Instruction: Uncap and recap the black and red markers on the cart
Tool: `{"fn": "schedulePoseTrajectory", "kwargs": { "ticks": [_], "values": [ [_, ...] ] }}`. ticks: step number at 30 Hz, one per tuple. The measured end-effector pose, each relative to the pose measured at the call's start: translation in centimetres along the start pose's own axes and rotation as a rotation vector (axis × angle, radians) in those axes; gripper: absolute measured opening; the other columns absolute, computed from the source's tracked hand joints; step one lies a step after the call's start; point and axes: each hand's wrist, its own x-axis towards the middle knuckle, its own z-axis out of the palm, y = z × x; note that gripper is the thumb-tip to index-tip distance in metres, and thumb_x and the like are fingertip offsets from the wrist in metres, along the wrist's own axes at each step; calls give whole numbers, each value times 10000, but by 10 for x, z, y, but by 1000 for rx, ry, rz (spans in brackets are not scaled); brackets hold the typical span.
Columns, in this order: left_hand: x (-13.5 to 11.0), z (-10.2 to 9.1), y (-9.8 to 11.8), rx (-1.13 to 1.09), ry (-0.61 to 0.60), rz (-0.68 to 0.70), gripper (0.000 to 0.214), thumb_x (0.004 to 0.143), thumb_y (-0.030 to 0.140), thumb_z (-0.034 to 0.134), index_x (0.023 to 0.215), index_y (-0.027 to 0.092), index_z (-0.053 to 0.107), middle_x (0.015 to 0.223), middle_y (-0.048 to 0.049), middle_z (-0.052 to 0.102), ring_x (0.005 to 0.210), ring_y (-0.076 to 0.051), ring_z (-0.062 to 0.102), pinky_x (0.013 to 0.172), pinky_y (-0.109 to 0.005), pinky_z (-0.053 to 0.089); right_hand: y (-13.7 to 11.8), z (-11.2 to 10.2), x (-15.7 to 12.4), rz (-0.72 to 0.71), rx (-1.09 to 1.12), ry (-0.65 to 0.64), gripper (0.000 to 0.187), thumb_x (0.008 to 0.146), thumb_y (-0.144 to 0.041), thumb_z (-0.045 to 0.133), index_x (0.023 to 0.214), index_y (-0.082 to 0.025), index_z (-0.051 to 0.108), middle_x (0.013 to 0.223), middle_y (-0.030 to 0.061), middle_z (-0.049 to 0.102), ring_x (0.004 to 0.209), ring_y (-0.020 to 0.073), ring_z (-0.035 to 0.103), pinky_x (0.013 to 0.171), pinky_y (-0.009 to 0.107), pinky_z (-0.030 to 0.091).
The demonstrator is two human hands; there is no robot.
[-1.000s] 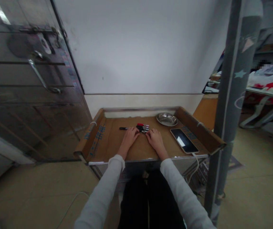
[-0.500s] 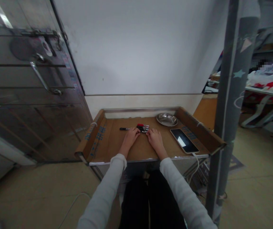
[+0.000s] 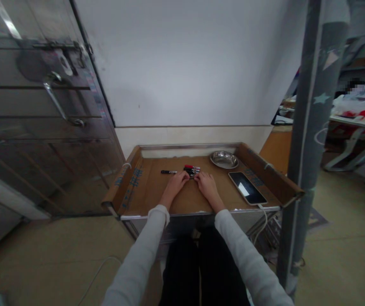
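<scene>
On the cardboard-lined table, several capped markers lie side by side in front of my hands. A red marker [image 3: 189, 166] is the farthest one, and black markers [image 3: 189, 170] lie just nearer. My left hand [image 3: 176, 182] has its fingers closed at the left end of the nearest black marker, and my right hand [image 3: 205, 183] has its fingertips closed at the right end. Most of that marker is hidden by the fingers. Another black marker [image 3: 169, 172] lies apart, just left of my left hand.
A round steel dish [image 3: 223, 159] stands at the back right. A phone [image 3: 248, 188] lies at the right with a white cable [image 3: 263, 221] hanging over the front edge. Raised cardboard sides [image 3: 270, 176] border the table. A grey pole [image 3: 310, 127] stands to the right.
Both hands stay at the nearest marker with only slight finger movement. The lone black marker shows more of its length beside my left hand. The view has shifted slightly.
</scene>
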Motion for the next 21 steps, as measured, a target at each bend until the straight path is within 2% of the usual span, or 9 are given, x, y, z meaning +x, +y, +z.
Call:
{"fn": "schedulePoseTrajectory", "kwargs": {
  "ticks": [5,13,21],
  "values": [
    [-1,-3,6,-96,-5,-8,98,841,108,481,854,192,529,875,-12,611,841,-146,575,818,-275,449,2,1,1,-8,74,-1,208,931,-210,383,950,-178,587,972,89,659,901,205,559,783,306,329],
    [-3,-5,11,-53,46,14,71,857,142,470,866,197,514,897,-16,601,873,-152,574,845,-283,440,2,0,2,-7,81,-12,184,923,-183,403,979,-158,576,947,88,663,872,190,583,784,294,354],
    [-3,-2,9,-99,58,11,51,865,185,492,909,197,516,918,-15,611,887,-142,593,846,-281,463,-1,-2,0,-152,223,-16,188,910,-233,451,1035,-211,590,1005,58,663,943,181,582,806,292,380]
  ]
}}
